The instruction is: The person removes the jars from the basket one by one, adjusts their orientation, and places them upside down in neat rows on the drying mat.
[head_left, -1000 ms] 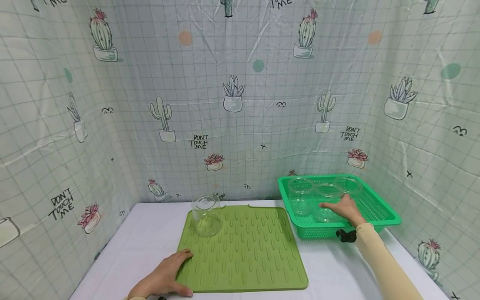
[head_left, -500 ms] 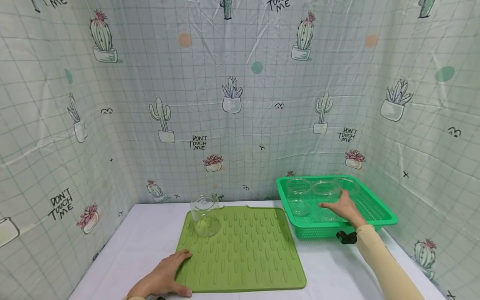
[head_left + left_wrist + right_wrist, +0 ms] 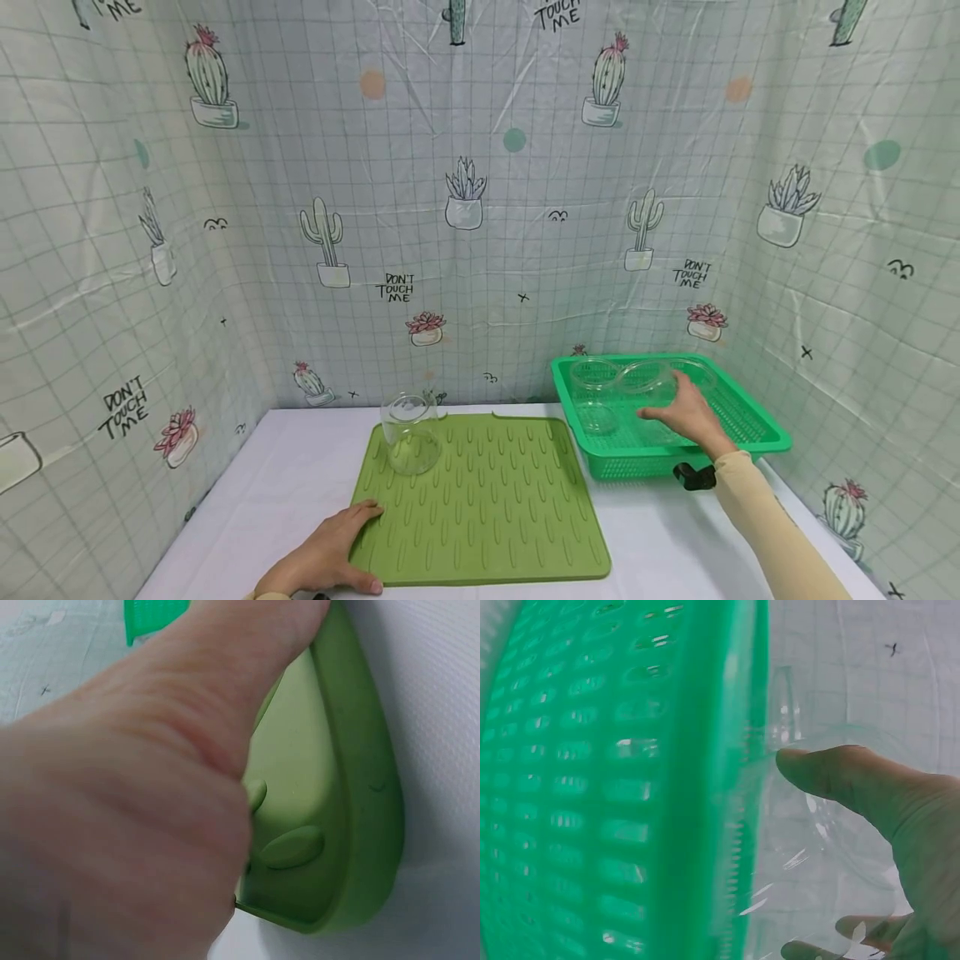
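Observation:
My right hand [image 3: 686, 412] is over the green basket [image 3: 630, 468], with thumb and fingers round a clear cup [image 3: 642, 393]. That cup leans a little, its rim tipped up on the right. In the right wrist view the thumb lies along one side of the see-through wall, fingertips on the other. A second clear cup [image 3: 595, 400] stands upright to its left, and a third [image 3: 701, 372] is partly behind the hand. My left hand [image 3: 326, 546] rests at the near left corner of a green ridged mat [image 3: 487, 508]. Upside down on the mat's far left sits another clear cup [image 3: 412, 437].
A white tablecloth [image 3: 247, 500] surrounds the mat. The basket's perforated wall [image 3: 570, 787] fills the left of the right wrist view. A cactus-print curtain [image 3: 517, 250] encloses the back and both sides.
The right hand has risen slightly, and the cup in its grip has lifted and tilted. The left hand stays at the mat's corner.

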A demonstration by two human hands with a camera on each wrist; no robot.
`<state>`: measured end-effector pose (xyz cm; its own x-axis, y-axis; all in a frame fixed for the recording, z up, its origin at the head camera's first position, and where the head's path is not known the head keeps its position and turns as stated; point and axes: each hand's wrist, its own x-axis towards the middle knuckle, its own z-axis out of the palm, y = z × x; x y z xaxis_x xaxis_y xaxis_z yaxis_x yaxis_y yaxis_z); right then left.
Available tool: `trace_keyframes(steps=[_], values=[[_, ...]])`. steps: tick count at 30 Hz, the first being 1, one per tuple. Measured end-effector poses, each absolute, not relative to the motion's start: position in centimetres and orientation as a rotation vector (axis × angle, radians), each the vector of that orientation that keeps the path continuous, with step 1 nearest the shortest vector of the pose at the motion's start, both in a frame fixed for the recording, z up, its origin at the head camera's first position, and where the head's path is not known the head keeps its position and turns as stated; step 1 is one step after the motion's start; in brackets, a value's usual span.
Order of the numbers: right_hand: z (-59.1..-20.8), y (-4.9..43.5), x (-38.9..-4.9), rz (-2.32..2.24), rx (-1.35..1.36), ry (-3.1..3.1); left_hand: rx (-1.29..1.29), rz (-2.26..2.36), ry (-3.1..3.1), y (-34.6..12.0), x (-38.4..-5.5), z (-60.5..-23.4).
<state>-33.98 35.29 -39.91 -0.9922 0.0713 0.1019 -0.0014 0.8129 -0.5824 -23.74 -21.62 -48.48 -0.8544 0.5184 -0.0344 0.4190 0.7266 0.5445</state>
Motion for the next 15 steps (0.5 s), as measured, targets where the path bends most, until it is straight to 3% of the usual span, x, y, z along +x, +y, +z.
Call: trace_keyframes(steps=[15], values=[[-36.9, 32.0, -32.3, 0.618, 0.011, -2.842, 0.699, 0.79, 2.737, -21.5, -23.8, -48.3]])
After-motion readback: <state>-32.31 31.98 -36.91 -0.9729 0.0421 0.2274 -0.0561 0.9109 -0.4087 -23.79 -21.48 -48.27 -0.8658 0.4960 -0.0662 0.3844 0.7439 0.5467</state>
